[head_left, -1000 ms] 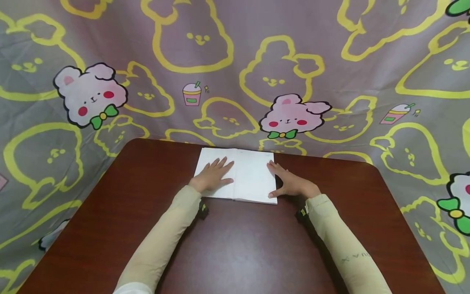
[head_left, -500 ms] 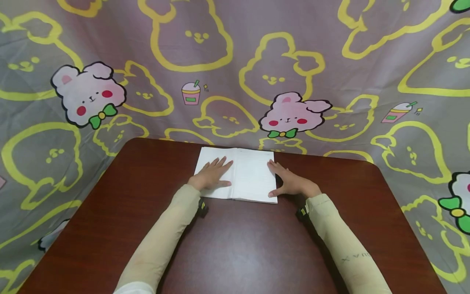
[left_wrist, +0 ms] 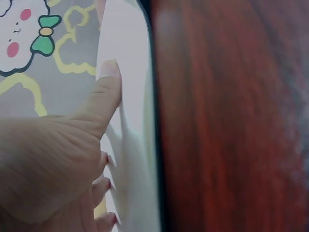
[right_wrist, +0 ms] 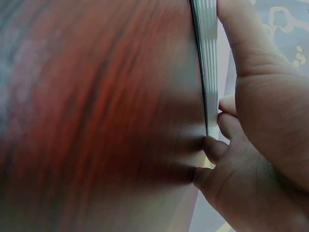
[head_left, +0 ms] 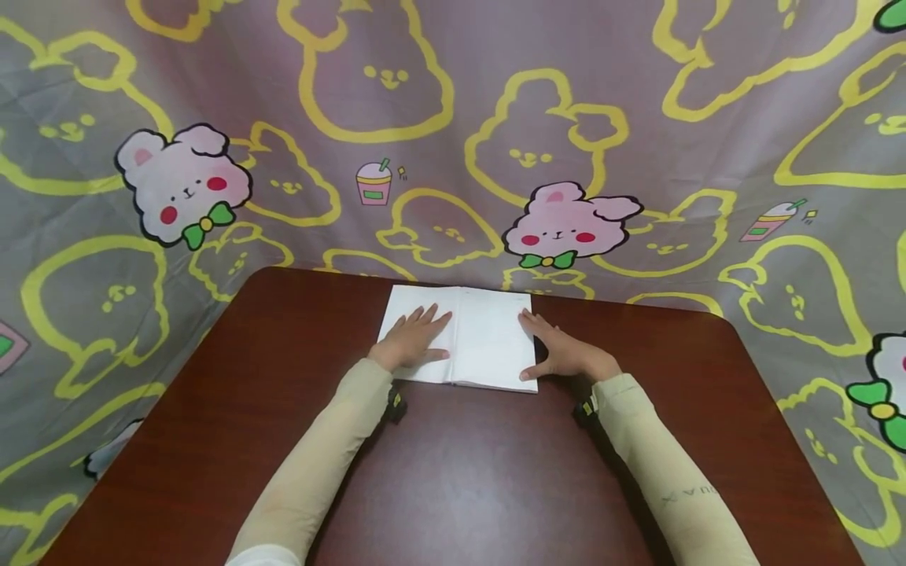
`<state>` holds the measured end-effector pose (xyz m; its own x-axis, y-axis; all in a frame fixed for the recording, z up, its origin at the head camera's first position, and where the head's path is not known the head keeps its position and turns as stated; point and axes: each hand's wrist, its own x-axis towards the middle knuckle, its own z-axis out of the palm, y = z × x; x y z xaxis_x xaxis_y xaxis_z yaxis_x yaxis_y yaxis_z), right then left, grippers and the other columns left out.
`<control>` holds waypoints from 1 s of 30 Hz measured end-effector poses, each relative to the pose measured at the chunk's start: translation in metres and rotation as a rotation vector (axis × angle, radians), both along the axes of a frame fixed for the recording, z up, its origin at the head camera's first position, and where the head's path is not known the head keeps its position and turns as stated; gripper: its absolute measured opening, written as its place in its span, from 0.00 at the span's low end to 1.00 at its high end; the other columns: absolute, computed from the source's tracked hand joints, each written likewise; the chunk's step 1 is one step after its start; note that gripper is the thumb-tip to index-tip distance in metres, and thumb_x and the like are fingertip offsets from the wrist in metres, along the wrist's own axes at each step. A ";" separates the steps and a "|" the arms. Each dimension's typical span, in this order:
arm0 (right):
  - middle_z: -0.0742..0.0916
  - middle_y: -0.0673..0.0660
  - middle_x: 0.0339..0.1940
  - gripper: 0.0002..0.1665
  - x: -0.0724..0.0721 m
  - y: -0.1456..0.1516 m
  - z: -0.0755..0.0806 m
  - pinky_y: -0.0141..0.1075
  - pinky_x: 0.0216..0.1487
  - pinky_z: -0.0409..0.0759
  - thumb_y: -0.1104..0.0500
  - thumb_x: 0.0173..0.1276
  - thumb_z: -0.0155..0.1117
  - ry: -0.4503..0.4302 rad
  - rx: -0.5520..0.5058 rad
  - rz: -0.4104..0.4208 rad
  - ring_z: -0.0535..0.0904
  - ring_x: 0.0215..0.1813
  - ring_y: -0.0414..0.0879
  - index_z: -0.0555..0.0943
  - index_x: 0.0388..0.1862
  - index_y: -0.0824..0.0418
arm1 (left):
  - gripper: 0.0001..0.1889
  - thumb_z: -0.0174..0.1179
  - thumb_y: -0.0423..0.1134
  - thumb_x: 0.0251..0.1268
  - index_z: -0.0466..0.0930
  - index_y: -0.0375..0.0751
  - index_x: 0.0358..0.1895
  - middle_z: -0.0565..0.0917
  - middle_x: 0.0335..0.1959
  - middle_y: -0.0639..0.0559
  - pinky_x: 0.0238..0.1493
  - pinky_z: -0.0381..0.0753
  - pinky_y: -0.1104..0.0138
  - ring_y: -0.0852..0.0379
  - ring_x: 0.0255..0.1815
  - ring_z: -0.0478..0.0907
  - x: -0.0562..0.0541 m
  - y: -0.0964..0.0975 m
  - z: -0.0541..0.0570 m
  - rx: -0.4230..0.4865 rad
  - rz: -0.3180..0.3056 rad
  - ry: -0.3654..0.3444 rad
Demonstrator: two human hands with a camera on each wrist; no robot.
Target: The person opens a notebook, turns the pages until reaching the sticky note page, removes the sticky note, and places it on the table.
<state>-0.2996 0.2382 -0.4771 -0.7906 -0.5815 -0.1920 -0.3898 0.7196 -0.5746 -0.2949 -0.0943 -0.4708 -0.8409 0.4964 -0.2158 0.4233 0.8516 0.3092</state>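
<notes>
The book (head_left: 495, 338) lies spread between relaxed hands, left hand (head_left: 409, 343) on a page, right hand (head_left: 566, 352) at the edge.
In the head view I see the book at centre frame, its long axis running left to right on the reddish-brown table (head_left: 453, 479); the left hand, fingers spread flat, is nearer the spine (head_left: 456, 330), while the right hand rests loosely, not clenched, at the right edge. Against half a second ago, the picture sits slightly farther right; hands and book look unchanged relative to each other. In the left wrist view, the left thumb (left_wrist: 107, 89) lies along the page, upper left of centre. In the right wrist view, the page block (right_wrist: 209, 63) stands beside the right thumb (right_wrist: 246, 43) at upper right; I cannot tell whether any fingertip reaches beneath.
</notes>
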 end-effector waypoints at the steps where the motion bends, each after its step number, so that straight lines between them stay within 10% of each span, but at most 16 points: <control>1: 0.46 0.64 0.85 0.74 0.000 0.000 0.000 0.66 0.79 0.38 0.42 0.56 0.80 0.001 -0.001 0.002 0.36 0.85 0.63 0.41 0.84 0.65 | 0.41 0.51 0.60 0.77 0.45 0.49 0.84 0.42 0.84 0.40 0.80 0.43 0.39 0.36 0.84 0.40 0.001 0.000 0.000 -0.009 -0.002 0.005; 19: 0.46 0.65 0.85 0.74 0.004 -0.001 0.001 0.65 0.79 0.43 0.42 0.55 0.81 0.007 0.001 -0.009 0.38 0.85 0.64 0.42 0.84 0.66 | 0.21 0.58 0.41 0.76 0.77 0.34 0.66 0.76 0.69 0.37 0.74 0.68 0.53 0.42 0.72 0.72 0.023 0.008 -0.001 0.186 -0.081 0.247; 30: 0.46 0.66 0.85 0.75 0.007 -0.002 0.001 0.65 0.79 0.44 0.42 0.54 0.81 -0.007 0.007 -0.017 0.38 0.85 0.64 0.42 0.84 0.66 | 0.09 0.65 0.41 0.71 0.86 0.40 0.45 0.85 0.41 0.50 0.52 0.81 0.60 0.53 0.44 0.82 0.040 0.028 0.005 0.280 -0.241 0.333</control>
<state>-0.2930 0.2362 -0.4758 -0.7989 -0.5668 -0.2014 -0.3735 0.7299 -0.5725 -0.2550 -0.0660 -0.4656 -0.6958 0.6854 0.2146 0.7125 0.6211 0.3266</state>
